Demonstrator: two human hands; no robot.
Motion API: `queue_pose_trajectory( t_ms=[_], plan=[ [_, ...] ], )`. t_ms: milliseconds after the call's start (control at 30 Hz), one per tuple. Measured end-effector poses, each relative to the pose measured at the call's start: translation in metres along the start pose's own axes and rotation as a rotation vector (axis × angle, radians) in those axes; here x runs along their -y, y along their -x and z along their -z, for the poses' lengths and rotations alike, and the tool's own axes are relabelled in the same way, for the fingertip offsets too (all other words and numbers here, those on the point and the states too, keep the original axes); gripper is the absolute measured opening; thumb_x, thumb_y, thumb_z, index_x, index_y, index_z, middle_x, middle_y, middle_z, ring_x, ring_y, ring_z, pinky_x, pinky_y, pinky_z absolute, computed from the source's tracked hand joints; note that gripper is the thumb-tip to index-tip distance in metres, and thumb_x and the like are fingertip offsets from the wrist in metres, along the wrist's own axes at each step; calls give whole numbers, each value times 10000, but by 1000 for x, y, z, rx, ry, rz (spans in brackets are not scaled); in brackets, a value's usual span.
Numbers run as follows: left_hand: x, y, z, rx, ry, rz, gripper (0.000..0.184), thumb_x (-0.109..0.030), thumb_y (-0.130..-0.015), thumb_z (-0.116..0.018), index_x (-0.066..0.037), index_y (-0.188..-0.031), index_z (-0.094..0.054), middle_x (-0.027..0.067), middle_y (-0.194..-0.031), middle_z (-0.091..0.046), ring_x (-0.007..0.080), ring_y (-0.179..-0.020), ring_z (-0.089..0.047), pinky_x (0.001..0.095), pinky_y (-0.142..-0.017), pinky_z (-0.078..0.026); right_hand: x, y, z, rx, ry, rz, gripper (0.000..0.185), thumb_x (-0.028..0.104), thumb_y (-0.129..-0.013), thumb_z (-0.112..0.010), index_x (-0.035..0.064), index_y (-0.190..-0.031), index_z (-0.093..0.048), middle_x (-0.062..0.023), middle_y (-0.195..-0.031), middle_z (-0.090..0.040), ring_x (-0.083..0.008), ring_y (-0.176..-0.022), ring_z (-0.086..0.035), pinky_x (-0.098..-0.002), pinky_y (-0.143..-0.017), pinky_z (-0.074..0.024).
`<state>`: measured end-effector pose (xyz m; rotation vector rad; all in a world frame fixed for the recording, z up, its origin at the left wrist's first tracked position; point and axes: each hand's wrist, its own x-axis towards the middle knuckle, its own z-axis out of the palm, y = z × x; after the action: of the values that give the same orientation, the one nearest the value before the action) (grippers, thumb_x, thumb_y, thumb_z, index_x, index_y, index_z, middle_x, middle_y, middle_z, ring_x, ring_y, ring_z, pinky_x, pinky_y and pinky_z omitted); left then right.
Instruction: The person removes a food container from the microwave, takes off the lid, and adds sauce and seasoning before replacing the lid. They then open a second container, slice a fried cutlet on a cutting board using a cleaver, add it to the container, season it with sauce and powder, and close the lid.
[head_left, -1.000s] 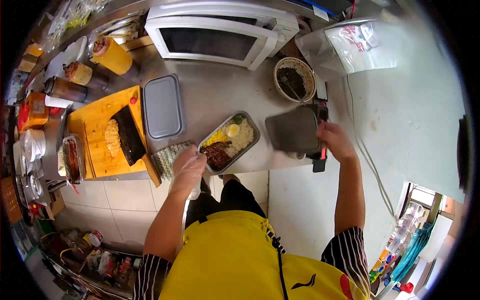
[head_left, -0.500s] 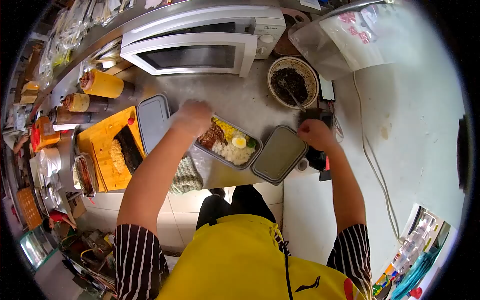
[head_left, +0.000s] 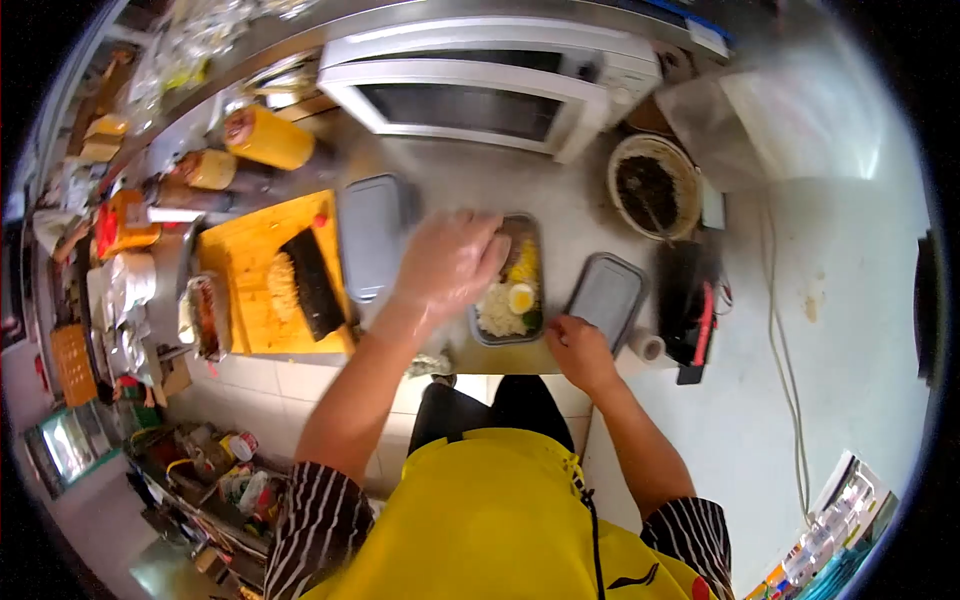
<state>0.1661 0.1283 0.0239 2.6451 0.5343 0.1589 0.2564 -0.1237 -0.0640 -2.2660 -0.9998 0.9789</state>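
My left hand, in a clear glove, is over the left edge of a grey meal tray, its fingers curled and partly blurred. What they grip, if anything, is hidden. Rice, corn and a half egg show in the tray; the hand covers part of its upper left. My bare right hand is closed between the tray's lower right corner and a grey lid, overlapping the lid's near end. Whether it pinches the lid is unclear.
Left of the tray lie another grey lid and a cutting board with a black nori sheet. Sauce bottles stand behind. A microwave is at the back, with a bowl of dark food to its right.
The tray has turned more upright in view. My left hand has come down beside it, and my right hand has moved from the lid's far corner to its near end.
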Motion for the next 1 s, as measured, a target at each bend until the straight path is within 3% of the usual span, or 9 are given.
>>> queue_pose_trajectory(
  t_ms=[133, 200, 267, 333, 367, 500, 633, 867, 1000],
  plan=[
    [47, 118, 29, -298, 372, 257, 237, -44, -838, -682, -48, -1061, -601, 176, -930, -657, 367, -860, -654, 445, -754, -523, 32, 21, -19, -82, 67, 26, 163, 151, -896, -630, 29, -998, -665, -202, -953, -672, -403, -802, -659, -473, -702, -535],
    [96, 181, 30, -429, 339, 400, 284, -44, -834, -709, -41, -1100, -611, 173, -928, -665, 383, -887, -655, 425, -803, -530, 56, 33, -39, -171, 59, 71, 120, 115, -875, -669, 30, -960, -672, -162, -901, -671, -354, -770, -670, -423, -657, -532],
    [149, 238, 38, -391, 124, 614, 397, -70, -825, -730, -42, -1197, -596, 188, -1068, -657, 373, -1007, -635, 421, -899, -520, 92, 45, -78, -146, 138, 233, 118, 132, -870, -697, 35, -932, -670, -138, -868, -664, -331, -749, -664, -428, -661, -533],
    [184, 267, 53, -202, -55, 780, 508, -94, -824, -738, -38, -1293, -550, 207, -1238, -598, 369, -1149, -574, 433, -1004, -467, 140, 46, -115, -2, -47, 261, 156, 174, -869, -717, 40, -938, -675, -135, -910, -672, -334, -823, -669, -430, -700, -534],
    [208, 280, 54, -76, -177, 740, 690, -121, -811, -759, -60, -1422, -445, 209, -1416, -481, 369, -1244, -515, 434, -1087, -400, 159, 43, -141, 22, -95, 272, 211, 206, -867, -723, 42, -987, -667, -146, -967, -665, -347, -868, -664, -437, -726, -535],
    [265, 280, 55, 155, -238, 629, 982, -162, -770, -809, -90, -1557, -226, 220, -1565, -294, 386, -1304, -482, 417, -1120, -374, 203, 7, -243, -68, 83, 250, 605, 349, -833, -749, 45, -1292, -498, -203, -1158, -608, -403, -982, -639, -482, -814, -537],
    [293, 251, 62, 266, -145, 534, 1184, -154, -691, -875, -102, -1591, -109, 208, -1636, -134, 389, -1332, -469, 400, -1120, -399, 217, -24, -293, -102, 130, 86, 581, 325, -823, -730, 35, -1260, -479, -218, -1138, -625, -427, -949, -644, -513, -803, -536],
    [309, 227, 78, 412, 9, 419, 1211, -11, -664, -864, -134, -1595, -100, 61, -1670, -69, 359, -1386, -427, 377, -1155, -382, 222, -39, -299, 137, -192, -180, 500, 329, -815, -686, 12, -1153, -499, -272, -979, -676, -459, -893, -655, -503, -812, -536],
    [316, 228, 75, 395, 98, 405, 1172, 14, -697, -833, -155, -1598, -102, 24, -1671, -69, 348, -1442, -350, 369, -1193, -330, 249, -17, -300, 189, -733, -253, 374, 154, -902, -630, -4, -1188, -448, -167, -837, -668, -252, -639, -682, -387, -568, -564]
  ],
)
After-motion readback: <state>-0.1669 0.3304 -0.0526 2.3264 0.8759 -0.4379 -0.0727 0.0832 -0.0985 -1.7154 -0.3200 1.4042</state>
